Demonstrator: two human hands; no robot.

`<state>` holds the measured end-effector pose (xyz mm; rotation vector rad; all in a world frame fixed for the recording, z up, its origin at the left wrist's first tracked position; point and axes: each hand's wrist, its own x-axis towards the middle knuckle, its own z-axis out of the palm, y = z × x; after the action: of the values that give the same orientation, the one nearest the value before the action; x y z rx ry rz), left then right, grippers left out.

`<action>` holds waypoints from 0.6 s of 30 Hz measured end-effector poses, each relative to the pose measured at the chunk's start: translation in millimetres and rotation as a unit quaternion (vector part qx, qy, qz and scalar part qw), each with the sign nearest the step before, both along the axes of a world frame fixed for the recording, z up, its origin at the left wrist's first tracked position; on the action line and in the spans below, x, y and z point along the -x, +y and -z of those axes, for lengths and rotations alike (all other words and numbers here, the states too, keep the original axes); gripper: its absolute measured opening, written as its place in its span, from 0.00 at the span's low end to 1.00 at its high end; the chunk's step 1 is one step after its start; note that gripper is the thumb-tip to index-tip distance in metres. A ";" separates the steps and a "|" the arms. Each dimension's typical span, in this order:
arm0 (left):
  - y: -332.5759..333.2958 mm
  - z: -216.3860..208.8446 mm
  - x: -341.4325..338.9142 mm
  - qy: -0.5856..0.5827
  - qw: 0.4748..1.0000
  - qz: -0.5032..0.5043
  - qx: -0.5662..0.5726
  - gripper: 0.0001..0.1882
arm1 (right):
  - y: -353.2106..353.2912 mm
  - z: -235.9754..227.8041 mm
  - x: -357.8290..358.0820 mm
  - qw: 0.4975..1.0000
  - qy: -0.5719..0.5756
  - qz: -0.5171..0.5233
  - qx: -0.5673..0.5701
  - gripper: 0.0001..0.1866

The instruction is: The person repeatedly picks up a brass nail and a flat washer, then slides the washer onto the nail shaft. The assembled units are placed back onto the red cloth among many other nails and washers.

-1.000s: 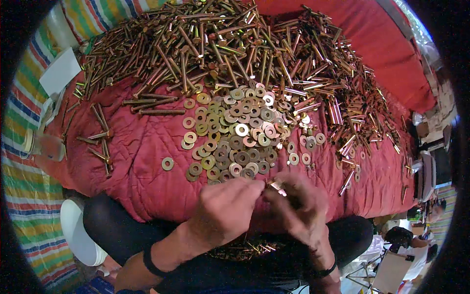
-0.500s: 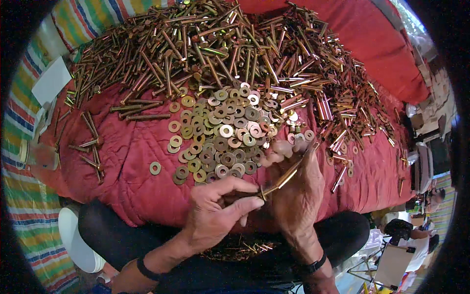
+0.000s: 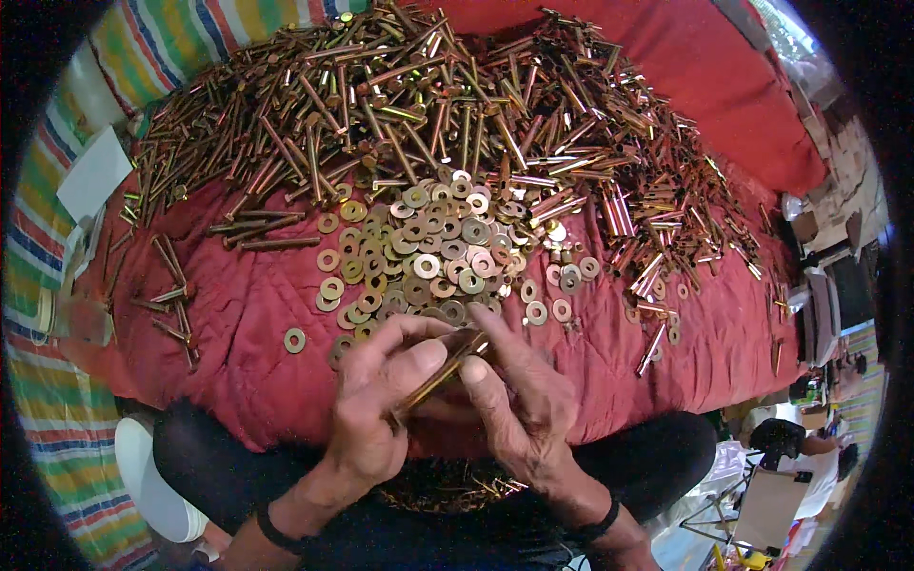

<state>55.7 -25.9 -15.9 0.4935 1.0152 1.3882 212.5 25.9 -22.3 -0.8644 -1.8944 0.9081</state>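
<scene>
My left hand (image 3: 376, 404) is closed round a long gold-coloured bolt (image 3: 433, 381), its thumb pressed along the shaft. The bolt slants up to the right, and its far end lies between the thumb and index finger of my right hand (image 3: 528, 404), which closes on it there. Fingers cover part of that end, so its fittings are hard to make out. Just beyond both hands spreads a heap of flat round washers (image 3: 426, 266). One loose washer (image 3: 294, 340) lies apart on the left.
A large pile of bolts (image 3: 381, 105) covers the far side of the red quilted cloth (image 3: 238, 381). Metal sleeves (image 3: 657, 209) are heaped at the right. Several bolts (image 3: 176, 285) lie at the left. More metal pieces (image 3: 457, 485) sit below my hands.
Both hands have moved: the right one leftward off the right side, the left one slightly left and up. The bolt's lower end now sits in my left hand; the washer on it no longer shows.
</scene>
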 end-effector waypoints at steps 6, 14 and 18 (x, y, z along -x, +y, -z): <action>0.9 4.7 2.6 -0.003 0.998 0.067 0.009 0.27 | 8.1 1.9 -12.5 0.998 -0.013 -0.048 0.031 0.22; 1.1 12.1 11.1 0.021 0.997 0.055 -0.050 0.16 | 37.8 -19.8 -28.5 0.991 -0.007 0.101 0.092 0.18; 10.2 19.5 0.0 0.023 0.986 0.030 -0.160 0.13 | 49.3 -13.2 -32.6 0.969 0.086 0.145 0.178 0.12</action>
<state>55.7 -15.7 -35.4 0.7892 0.8089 1.4994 245.1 75.2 -9.1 -1.1994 -1.4297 1.1161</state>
